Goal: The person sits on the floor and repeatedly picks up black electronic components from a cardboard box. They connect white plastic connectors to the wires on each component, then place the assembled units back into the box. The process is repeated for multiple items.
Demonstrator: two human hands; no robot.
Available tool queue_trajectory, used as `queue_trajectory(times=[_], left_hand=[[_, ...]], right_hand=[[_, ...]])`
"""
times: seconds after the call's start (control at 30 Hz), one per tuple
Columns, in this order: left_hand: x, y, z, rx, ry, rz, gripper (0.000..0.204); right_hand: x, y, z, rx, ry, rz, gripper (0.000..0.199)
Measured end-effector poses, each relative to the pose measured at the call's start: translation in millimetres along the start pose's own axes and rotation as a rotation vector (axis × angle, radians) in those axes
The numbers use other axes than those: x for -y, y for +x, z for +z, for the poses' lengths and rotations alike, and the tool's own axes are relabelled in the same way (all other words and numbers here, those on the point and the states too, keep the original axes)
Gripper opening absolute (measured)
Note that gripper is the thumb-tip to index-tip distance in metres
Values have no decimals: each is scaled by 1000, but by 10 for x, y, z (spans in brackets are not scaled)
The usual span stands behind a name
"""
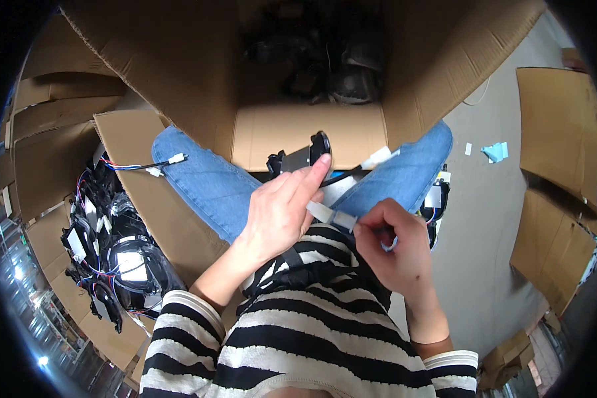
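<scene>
My left hand point(278, 211) is wrapped round a black plastic part with a grey plate point(297, 160), held over my lap with its forefinger laid along the part. A black cable point(342, 177) runs from the part to a white plug point(378, 157) above my right thigh. Between my hands sit two whitish connector pieces point(333, 215), lined up end to end. The left piece lies against my left fingers. Closed in a pinch, my right hand point(397, 245) grips the right-hand piece, and its fingertips partly cover it.
Ahead of me stands an open cardboard box point(308, 126) with dark parts in shadow inside. At left, another carton point(142, 172) holds several black wired parts point(123, 255). A blue scrap point(495, 152) lies on the grey floor at right, near more cardboard point(557, 132).
</scene>
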State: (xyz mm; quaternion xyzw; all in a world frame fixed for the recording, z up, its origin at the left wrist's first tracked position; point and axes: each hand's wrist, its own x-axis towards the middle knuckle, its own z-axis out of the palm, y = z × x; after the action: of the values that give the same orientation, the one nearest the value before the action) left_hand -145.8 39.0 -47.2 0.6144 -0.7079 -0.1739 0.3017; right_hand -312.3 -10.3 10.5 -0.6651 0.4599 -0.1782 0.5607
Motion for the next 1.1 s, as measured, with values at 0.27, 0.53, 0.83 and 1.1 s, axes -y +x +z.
queue_trajectory(times=[0.27, 0.53, 0.83, 1.1], left_hand=[[26, 125, -4, 23, 45, 3, 61], [39, 94, -4, 54, 91, 14, 61], [89, 109, 64, 126, -179, -128, 40], [133, -28, -85, 221, -970, -483, 15]], right_hand=[[-77, -43, -45, -15, 118, 141, 7], [-49, 35, -5, -24, 79, 117, 9], [-113, 116, 32, -67, 46, 43, 8], [-166, -9, -288, -13, 108, 9, 9]])
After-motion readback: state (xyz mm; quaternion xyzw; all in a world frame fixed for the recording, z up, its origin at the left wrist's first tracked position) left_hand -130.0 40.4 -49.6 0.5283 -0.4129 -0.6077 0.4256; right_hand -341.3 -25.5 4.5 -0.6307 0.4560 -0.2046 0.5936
